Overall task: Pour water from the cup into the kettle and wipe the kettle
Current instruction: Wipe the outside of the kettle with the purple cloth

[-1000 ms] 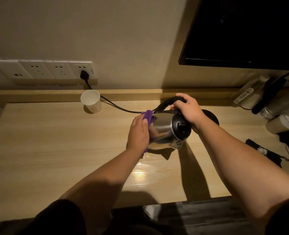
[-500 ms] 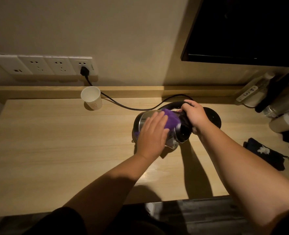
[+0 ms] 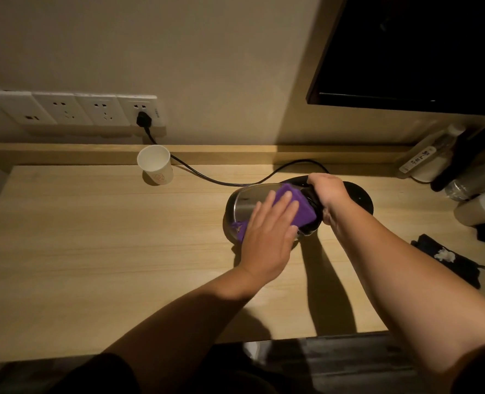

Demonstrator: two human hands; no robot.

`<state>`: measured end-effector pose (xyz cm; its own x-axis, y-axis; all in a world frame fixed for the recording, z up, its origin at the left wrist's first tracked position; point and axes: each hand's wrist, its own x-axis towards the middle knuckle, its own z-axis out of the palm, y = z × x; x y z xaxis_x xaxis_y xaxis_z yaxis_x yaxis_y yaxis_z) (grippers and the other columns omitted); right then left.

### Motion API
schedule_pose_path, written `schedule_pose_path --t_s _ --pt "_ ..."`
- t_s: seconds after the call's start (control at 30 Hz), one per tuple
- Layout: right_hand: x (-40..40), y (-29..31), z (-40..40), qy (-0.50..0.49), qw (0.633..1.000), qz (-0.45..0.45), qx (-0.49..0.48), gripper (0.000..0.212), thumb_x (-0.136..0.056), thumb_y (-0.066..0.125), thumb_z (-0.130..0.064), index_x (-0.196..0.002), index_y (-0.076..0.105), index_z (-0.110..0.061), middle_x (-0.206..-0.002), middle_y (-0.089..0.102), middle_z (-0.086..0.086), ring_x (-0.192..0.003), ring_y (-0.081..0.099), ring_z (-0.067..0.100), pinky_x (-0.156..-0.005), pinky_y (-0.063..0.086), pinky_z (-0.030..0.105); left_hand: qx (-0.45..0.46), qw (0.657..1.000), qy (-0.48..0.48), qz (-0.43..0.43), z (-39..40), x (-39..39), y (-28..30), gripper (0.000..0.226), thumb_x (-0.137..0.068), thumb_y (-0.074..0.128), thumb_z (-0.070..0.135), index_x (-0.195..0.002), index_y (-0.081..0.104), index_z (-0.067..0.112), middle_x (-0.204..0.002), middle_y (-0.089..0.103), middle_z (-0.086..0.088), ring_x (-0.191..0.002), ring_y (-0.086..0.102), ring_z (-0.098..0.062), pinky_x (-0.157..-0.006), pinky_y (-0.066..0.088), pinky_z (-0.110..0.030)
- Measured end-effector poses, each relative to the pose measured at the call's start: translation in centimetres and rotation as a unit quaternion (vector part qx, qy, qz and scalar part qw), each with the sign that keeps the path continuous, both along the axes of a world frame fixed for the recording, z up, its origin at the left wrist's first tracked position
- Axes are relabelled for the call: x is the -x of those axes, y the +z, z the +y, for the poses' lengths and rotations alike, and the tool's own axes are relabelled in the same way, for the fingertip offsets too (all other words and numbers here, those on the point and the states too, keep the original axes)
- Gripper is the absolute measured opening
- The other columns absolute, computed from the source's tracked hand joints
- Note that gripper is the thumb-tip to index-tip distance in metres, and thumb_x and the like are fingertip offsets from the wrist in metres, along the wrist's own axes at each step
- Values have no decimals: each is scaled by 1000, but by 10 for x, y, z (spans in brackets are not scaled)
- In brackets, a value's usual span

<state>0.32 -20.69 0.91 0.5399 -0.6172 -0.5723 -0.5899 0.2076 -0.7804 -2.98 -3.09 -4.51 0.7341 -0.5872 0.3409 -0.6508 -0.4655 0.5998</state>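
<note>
1. A shiny steel kettle (image 3: 242,201) is lying tipped on its side on the pale wooden desk (image 3: 93,237).
2. The right hand (image 3: 328,191) is gripping its black handle, fingers curled.
3. The left hand (image 3: 268,237), fingers straight, is pressing a purple cloth (image 3: 295,206) against the kettle.
4. A white paper cup (image 3: 155,168) is standing upright near the wall.

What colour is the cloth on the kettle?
Purple: the cloth shows best in the head view.
</note>
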Motion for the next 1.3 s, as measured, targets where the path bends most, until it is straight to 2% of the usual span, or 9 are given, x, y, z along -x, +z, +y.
schedule_pose_path --t_s 0.2,0.37,0.57,0.73,0.83,0.93,1.1,1.2,1.3 --pt "-2 0 1 6 1000 14 2 9 -87 58 -20 -89 67 -18 -87 71 13 -80 71 30 -70 59 39 -27 997 -52 -54 19 -18 -12 48 -105 19 35 -148 28 15 -156 27 -2 -147 12 -21 -118 12 -42" --pt "1 3 1 -8 999 34 10 9 -86 59 -22 -91 61 -16 -83 67 12 -77 66 29 -64 54 37 -72 991 -53 -95 29 -17 -28 48 -105 22 34 -149 25 13 -157 21 -3 -147 10 -23 -119 8 -38" --pt "6 4 -2 -38 997 56 -37 12 -86 60 -22 -94 59 -13 -83 68 12 -71 67 26 -46 51 27 -86 991 -30 -102 42 -13 -39 60 -91 59 18 -144 32 11 -151 32 -9 -141 24 -29 -113 25 -43" --pt "4 5 -1 -46 996 57 -55 13 -87 60 -20 -96 59 -11 -90 68 13 -79 68 28 -56 54 33 -71 996 -15 -49 51 -13 -40 72 -79 71 2 -141 36 12 -148 40 -10 -133 34 -30 -106 39 -46" --pt "3 7 1 -54 995 50 -65 9 -88 59 -16 -92 58 -9 -89 69 14 -76 69 28 -57 57 32 -84 995 51 0 56 -14 -42 67 -85 65 8 -144 33 15 -150 37 -6 -132 34 -25 -108 34 -40" --pt "6 6 1 -55 996 49 -59 8 -88 59 -16 -92 58 -10 -88 69 14 -74 69 27 -48 55 28 -100 985 126 64 60 -19 -44 59 -92 55 12 -146 32 17 -152 35 -2 -135 33 -22 -110 28 -35" --pt "7 6 1 -44 997 37 -47 9 -87 59 -16 -94 61 -11 -82 69 14 -67 69 26 -42 51 26 -37 975 147 164 51 -49 -24 47 -101 37 19 -148 32 22 -151 37 5 -135 29 -13 -107 22 -26" --pt "3 6 2 9 1000 14 -15 8 -88 57 -14 -89 65 -15 -85 69 12 -66 68 24 -52 53 29 -49 966 81 240 40 -89 -3 39 -102 32 24 -139 45 25 -133 53 3 -119 45 -14 -97 35 -26" --pt "-1 5 6 71 997 -8 0 29 -91 60 -17 -119 62 -26 -100 70 10 -86 71 26 -75 60 40 -131 946 -28 294 35 -122 19 28 -101 33 24 -112 59 25 -104 65 -1 -90 57 -15 -76 43 -33"
